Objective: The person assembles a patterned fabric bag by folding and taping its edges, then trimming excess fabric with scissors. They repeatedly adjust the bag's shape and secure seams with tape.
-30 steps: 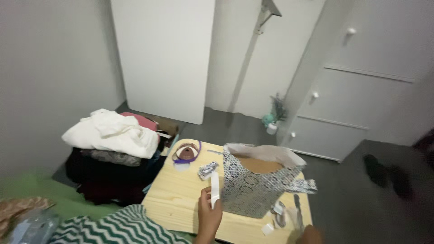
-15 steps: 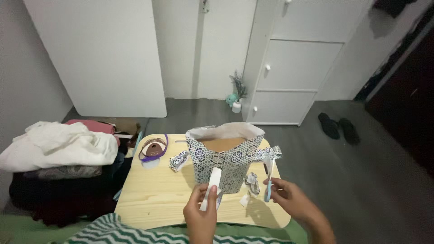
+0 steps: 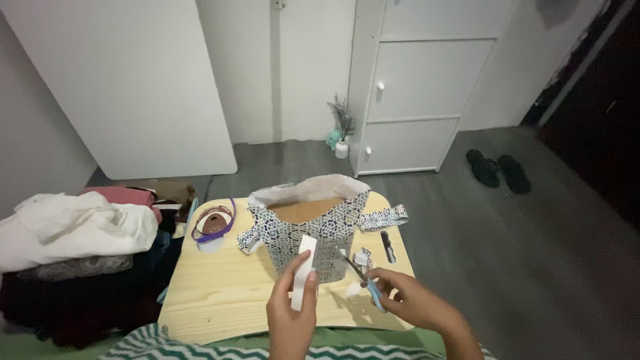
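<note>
**A bedroom at home**

A tall white cupboard with round knobs (image 3: 427, 87) stands on grey plank flooring (image 3: 533, 267). A heap of folded clothes (image 3: 73, 233), black slippers (image 3: 499, 171) and a small potted plant (image 3: 342, 130) mark a lived-in room.

White strip (image 3: 305, 271), blue-handled scissors (image 3: 365, 282), navy-and-white patterned bag (image 3: 313, 230) at twelve o'clock, pale wood tabletop (image 3: 227, 287), purple ribbon (image 3: 212, 223) at ten.

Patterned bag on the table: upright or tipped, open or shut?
Upright and open. The patterned bag stands on the wooden table with its mouth gaping upward and the brown inside visible. Whether anything is in it cannot be told.
</note>
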